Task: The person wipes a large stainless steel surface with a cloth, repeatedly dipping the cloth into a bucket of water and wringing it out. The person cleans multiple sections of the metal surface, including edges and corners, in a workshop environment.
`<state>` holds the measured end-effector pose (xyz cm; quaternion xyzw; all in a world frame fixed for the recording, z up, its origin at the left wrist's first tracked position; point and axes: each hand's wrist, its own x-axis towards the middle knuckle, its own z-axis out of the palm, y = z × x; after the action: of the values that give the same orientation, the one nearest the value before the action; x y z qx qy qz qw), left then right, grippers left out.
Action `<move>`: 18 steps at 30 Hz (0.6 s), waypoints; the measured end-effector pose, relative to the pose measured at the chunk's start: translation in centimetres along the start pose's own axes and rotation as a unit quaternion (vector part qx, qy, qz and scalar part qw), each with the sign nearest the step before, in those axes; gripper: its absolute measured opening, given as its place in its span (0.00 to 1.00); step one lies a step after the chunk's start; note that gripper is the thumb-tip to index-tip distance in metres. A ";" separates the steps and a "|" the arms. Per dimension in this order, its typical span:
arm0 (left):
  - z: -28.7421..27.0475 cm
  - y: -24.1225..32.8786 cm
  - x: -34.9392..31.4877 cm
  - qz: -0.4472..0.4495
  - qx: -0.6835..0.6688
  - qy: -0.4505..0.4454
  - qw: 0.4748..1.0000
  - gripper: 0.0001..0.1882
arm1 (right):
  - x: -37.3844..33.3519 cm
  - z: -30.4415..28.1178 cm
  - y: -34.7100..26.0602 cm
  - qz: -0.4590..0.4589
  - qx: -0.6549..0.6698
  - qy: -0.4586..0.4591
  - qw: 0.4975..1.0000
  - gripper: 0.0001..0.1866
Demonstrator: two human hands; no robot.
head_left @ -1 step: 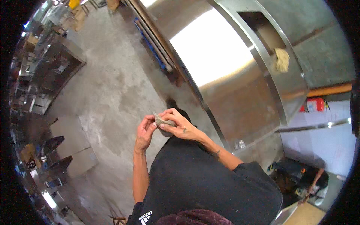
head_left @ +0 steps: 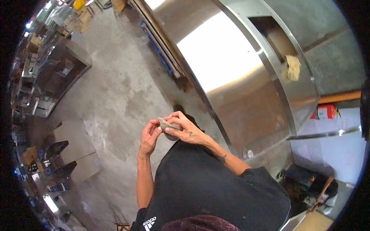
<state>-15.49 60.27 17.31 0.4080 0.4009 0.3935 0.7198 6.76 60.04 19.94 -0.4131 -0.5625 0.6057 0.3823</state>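
Looking down past a black shirt [head_left: 216, 181] at a small grey-brown scrap [head_left: 165, 124], near, between two bare hands.

Clamped between thumb and curled fingers of the right hand [head_left: 190, 131]; touched at its left end by the left hand [head_left: 148, 138], thumb and fingertips slightly apart, so cannot tell if gripped there. Partly hidden by the right fingers; too small to tell of what material. Backed by a concrete floor [head_left: 115, 100], then, to the right, by a glare-whitened steel unit [head_left: 246, 104] with a yellow cloth [head_left: 293, 68]. Blurring at far left into cluttered benches [head_left: 61, 71].
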 end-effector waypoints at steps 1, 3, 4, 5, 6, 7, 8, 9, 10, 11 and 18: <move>-0.2 1.6 1.6 0.013 -0.009 0.015 1.000 0.15 | 2.6 -0.6 -0.2 -0.014 -0.004 0.008 1.000 0.15; -2.2 4.9 4.7 0.019 0.014 0.026 0.999 0.15 | 7.9 -1.9 -1.3 -0.039 -0.028 0.023 0.999 0.14; -3.0 6.8 6.6 0.029 0.024 0.032 0.999 0.16 | 10.8 -2.9 -2.0 -0.052 -0.043 0.008 0.998 0.14; -3.4 8.6 8.5 0.031 0.022 0.046 0.998 0.17 | 13.5 -3.8 -2.6 -0.065 -0.058 -0.006 0.996 0.14; -3.6 10.8 10.9 0.039 0.021 0.059 0.997 0.18 | 16.9 -5.0 -3.0 -0.084 -0.077 -0.021 0.993 0.14; -3.3 12.0 11.7 0.034 0.012 0.075 0.997 0.20 | 18.6 -5.3 -3.3 -0.087 -0.055 -0.006 0.995 0.13; -3.6 13.1 12.5 0.039 0.029 0.106 0.993 0.22 | 20.0 -5.8 -3.9 -0.019 -0.046 -0.029 0.998 0.14; -4.7 14.7 14.4 0.055 0.046 0.134 0.988 0.24 | 22.7 -6.4 -5.5 0.040 -0.047 -0.051 0.997 0.15; -5.6 15.7 15.9 0.064 0.063 0.159 0.983 0.26 | 24.6 -7.0 -6.3 0.104 -0.046 -0.068 0.991 0.16; -6.6 16.6 17.5 0.085 0.074 0.182 0.977 0.26 | 26.7 -7.0 -4.1 0.052 -0.027 -0.048 0.997 0.18; -14.7 24.0 29.5 0.212 0.252 0.221 0.918 0.21 | 42.0 -8.1 -6.1 0.168 0.152 -0.165 0.960 0.16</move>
<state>-23.52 99.17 26.31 0.5540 0.5394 0.5030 0.3863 -1.10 102.37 22.85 -0.3333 -0.4411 0.7993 0.2352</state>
